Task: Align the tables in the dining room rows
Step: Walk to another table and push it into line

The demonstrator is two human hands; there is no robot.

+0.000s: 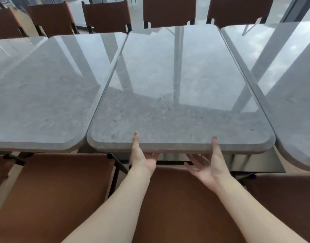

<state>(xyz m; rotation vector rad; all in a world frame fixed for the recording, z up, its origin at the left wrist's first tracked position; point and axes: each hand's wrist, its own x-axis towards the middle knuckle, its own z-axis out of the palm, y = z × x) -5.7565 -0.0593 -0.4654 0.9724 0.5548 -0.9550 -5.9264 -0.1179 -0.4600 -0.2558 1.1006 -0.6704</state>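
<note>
Gripping the near short edge of the middle table point(178, 95): left hand point(142, 156) with thumb laid on top and fingers curled underneath, right hand point(209, 165) likewise thumb up on the rim, fingers spread below the slab. Running straight ahead, the table's long axis, away from both hands toward the far chairs point(169, 11). Sitting slightly proud of the left table point(45, 95) at the near edge, so probably calling for a small push forward; the right table point(291, 81) curving out of view, its line hard to judge. Equally close, both hands, one to each side of centre. Below the wrists, a brown chair back point(177, 199). No containers anywhere; tabletops bare.
</note>
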